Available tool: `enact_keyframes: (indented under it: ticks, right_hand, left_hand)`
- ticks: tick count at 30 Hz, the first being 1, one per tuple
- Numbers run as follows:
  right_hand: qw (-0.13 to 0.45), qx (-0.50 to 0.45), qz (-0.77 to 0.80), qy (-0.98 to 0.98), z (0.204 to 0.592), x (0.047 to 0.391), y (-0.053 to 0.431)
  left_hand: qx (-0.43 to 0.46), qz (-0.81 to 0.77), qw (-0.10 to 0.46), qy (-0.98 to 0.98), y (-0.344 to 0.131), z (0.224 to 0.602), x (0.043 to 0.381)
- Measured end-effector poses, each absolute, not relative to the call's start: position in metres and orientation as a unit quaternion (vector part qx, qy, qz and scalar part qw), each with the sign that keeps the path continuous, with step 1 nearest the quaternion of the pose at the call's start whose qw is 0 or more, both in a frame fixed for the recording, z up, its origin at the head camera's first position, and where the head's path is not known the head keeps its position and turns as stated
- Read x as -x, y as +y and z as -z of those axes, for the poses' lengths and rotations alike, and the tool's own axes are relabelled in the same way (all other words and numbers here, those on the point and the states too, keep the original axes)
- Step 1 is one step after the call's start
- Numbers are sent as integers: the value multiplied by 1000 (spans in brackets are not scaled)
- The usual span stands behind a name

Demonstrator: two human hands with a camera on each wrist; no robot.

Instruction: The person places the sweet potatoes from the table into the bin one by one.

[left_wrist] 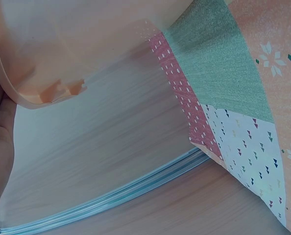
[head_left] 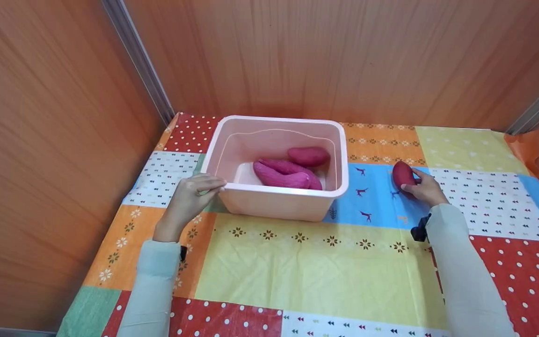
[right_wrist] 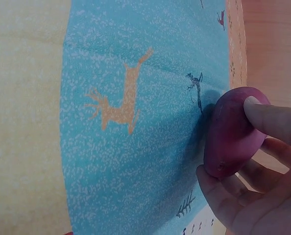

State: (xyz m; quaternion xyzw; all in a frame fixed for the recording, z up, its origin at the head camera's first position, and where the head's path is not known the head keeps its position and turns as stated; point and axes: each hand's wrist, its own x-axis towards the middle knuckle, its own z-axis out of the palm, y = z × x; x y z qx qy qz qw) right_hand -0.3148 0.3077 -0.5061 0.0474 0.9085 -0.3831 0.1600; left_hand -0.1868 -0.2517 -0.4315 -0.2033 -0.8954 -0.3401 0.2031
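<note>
My right hand (head_left: pixel 427 188) holds a reddish-purple sweet potato (head_left: pixel 403 173) on the blue part of the cloth, to the right of the bin. In the right wrist view the thumb lies across the sweet potato (right_wrist: pixel 233 132) and the fingers curl round its other side. At the front left corner of a pale pink plastic bin (head_left: pixel 269 202), my left hand (head_left: pixel 192 196) grips the rim. Several sweet potatoes (head_left: pixel 309 156) lie in the bin, toward its right side. In the left wrist view only part of the left hand (left_wrist: pixel 1 132) shows, beside the bin's rim (left_wrist: pixel 33 104).
A patchwork-patterned cloth (head_left: pixel 321 267) covers the table. Wood-grain panels (head_left: pixel 321 61) stand behind it and on the left (head_left: pixel 54 140), joined by a metal strip (head_left: pixel 141 61). Orange cloth (head_left: pixel 527 150) bunches at the far right edge.
</note>
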Motion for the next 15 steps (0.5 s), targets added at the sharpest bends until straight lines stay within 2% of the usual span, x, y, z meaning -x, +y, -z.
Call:
enact_keyframes:
  ticks: [15]
  right_hand:
    - [187,-49,387,902,483,310,305]
  left_hand:
    - [188,334,192,-904,-251,430,186]
